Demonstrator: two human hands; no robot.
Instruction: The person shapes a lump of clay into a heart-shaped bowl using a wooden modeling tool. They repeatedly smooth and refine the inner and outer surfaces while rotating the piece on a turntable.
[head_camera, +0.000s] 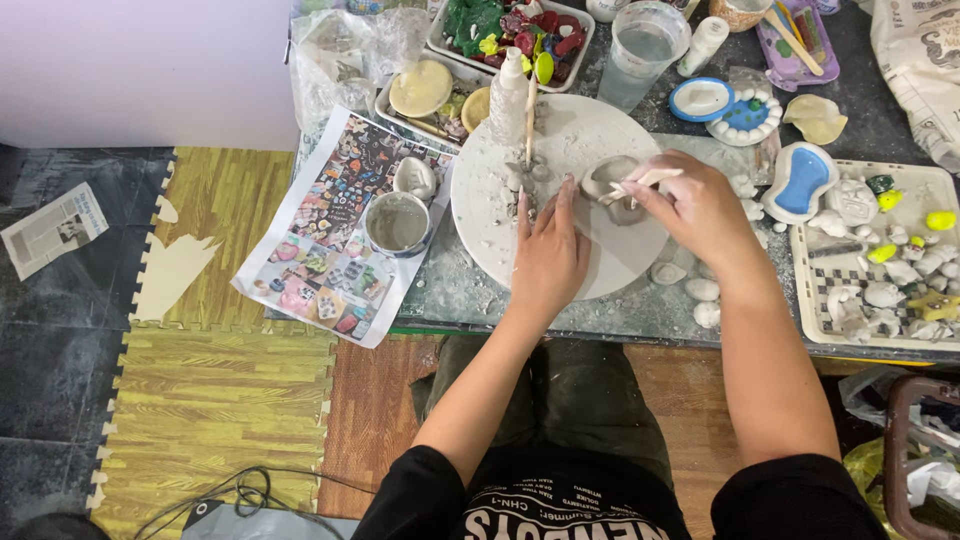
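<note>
My left hand (548, 250) lies flat, fingers together, on a round grey turntable (490, 225) smeared with clay. Its fingertips rest just left of a small grey clay piece (608, 176) near the wheel's middle. My right hand (695, 205) pinches a pale wooden modelling tool (648, 180) whose tip touches the clay piece. A thin wooden stick (531, 118) and clay crumbs lie on the far part of the wheel.
A cup of grey slip (398, 222) stands on a printed picture sheet (335, 235) at left. A water cup (640, 50), trays of coloured pieces (510, 30) and small dishes (802, 180) sit behind. A white tray (815, 300) of small clay figures is at right.
</note>
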